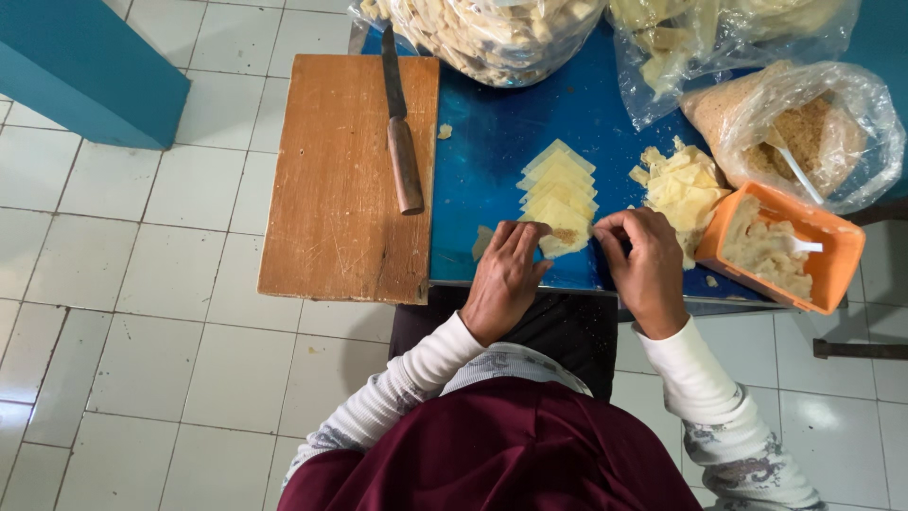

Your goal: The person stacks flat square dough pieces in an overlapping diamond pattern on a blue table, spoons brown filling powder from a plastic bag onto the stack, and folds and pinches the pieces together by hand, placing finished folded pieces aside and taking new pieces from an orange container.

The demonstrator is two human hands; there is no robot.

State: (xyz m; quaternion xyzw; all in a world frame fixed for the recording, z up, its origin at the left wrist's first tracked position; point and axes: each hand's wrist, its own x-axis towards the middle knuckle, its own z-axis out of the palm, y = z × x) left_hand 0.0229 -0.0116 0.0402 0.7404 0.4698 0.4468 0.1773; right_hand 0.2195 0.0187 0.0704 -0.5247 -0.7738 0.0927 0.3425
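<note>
— What are the hands doing at that blue table (492,142)?

— Both are down on the nearest pale yellow wrapper (565,230), the one at the near end of a short overlapping row of wrappers (558,185). The left hand (506,274) lies flat-ish, fingers together, its fingertips pressing the wrapper's left edge. The right hand (648,265) is curled, fingers pinched narrow on the wrapper's right corner.

— Anything on the wrapper?

— A small brownish dab of filling (566,236) sits near its middle, between the two hands.

— And what's around them?

— Just right of the right hand there's a loose heap of more wrappers (683,185), and touching that heap an orange tub (832,274) holding pale mash, with a white spoon (804,246) resting in it. Behind the tub, a clear bag of brown crumbs (804,132) with another white utensil inside. Two more clear bags (492,33) of pale pieces stand at the far edge of the table.

— The left side?

— A wooden cutting board (340,189) overhangs the table's left end, well apart from the hands. A knife (400,123) with a wooden handle lies on it, blade pointing away from the person. A small scrap of dough (481,244) lies on the table just beside the left hand.
</note>
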